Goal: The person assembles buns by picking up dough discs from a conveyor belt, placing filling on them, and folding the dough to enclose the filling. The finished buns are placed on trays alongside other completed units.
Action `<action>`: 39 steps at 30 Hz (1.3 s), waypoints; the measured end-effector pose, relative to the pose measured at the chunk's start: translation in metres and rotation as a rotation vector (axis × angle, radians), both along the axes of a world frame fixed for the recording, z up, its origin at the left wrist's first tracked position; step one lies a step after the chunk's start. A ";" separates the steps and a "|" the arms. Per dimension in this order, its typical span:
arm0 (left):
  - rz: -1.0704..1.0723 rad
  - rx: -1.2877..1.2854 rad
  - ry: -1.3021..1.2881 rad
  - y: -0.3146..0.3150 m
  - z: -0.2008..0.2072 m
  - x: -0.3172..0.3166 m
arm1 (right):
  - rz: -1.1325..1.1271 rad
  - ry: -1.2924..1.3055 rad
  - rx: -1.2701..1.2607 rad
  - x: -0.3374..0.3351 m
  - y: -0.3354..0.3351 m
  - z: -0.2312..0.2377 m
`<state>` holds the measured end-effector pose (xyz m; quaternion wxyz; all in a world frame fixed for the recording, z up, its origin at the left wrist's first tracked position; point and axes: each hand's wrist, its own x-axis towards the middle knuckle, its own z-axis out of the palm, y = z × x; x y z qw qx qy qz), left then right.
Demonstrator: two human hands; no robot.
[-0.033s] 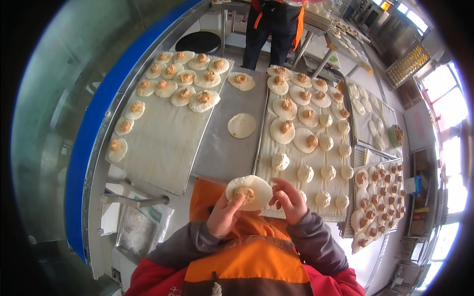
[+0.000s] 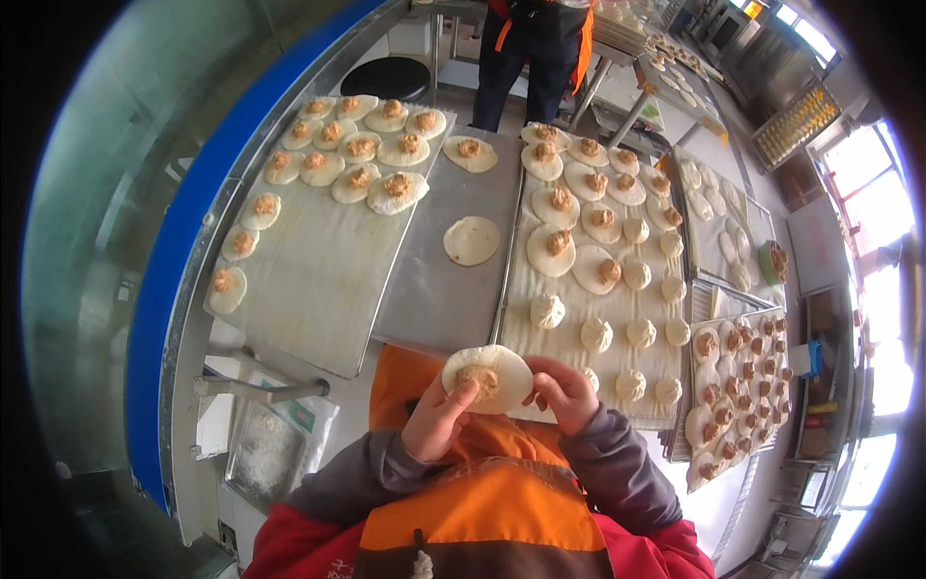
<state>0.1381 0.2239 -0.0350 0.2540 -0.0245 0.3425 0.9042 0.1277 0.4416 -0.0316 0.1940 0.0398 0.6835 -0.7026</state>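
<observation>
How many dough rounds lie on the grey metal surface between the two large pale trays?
2: a filled round toward the far end and a plain round nearer the camera. None looks hidden; the held round in the left hand isn't counted.

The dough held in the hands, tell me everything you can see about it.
The dough is an off-white, roughly round, thin sheet that looks soft and matte. A lumpy tan mound of filling sits on it, left of its middle. It is open and unpleated, face up, held in front of the orange apron. The left hand holds its left side, thumb over the filling; the right hand has its fingertips at the right edge, though whether they pinch it is unclear.
</observation>
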 end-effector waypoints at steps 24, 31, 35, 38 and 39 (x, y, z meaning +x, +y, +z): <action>-0.246 -0.624 0.312 0.018 -0.013 -0.009 | 0.150 0.502 0.323 -0.001 0.005 0.011; -0.440 -0.423 -0.077 0.011 -0.013 -0.018 | 0.320 0.867 0.518 -0.008 0.005 0.006; -0.432 -0.672 0.347 0.006 -0.011 -0.020 | 0.344 0.872 0.483 -0.009 0.000 0.012; -0.618 -0.583 0.053 0.004 -0.010 -0.024 | 0.468 1.007 0.600 -0.011 -0.003 0.019; -0.649 -0.576 0.034 0.003 -0.010 -0.024 | 0.461 1.004 0.576 -0.009 -0.006 0.021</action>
